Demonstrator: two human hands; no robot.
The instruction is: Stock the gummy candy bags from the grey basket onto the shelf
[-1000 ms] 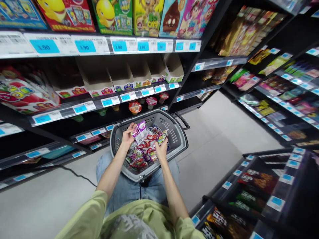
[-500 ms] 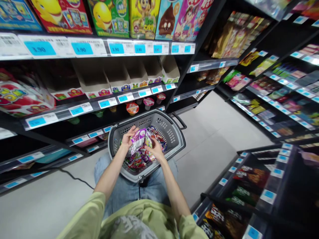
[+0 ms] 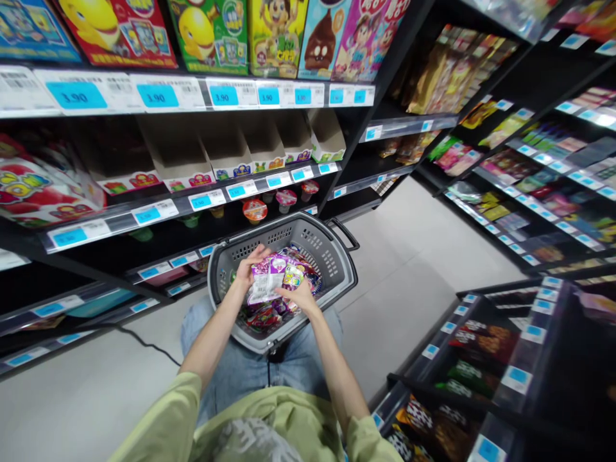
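A grey shopping basket (image 3: 344, 256) rests at my lap, with several colourful snack packets (image 3: 264, 317) lying in it. My left hand (image 3: 248, 266) is closed on the left side of a purple-and-white snack packet (image 3: 267, 286), which I hold above the others with its white printed panel facing up. At its right, my right hand (image 3: 301, 296) pinches a small packet with a yellow, white and purple front (image 3: 293, 276). The two packets overlap, and their shared edge is hard to make out.
Shelves with price tags (image 3: 156, 96) and open cardboard display boxes (image 3: 225, 157) stand just ahead. Jelly cups (image 3: 255, 210) sit behind the basket. The basket's handle (image 3: 345, 232) sticks out right, over the pale floor (image 3: 409, 244). A low rack (image 3: 481, 359) stands at the right.
The purple-and-white packet has turned and flattened, so its white panel now faces up. My right hand's small packet has shifted to show more of its front.
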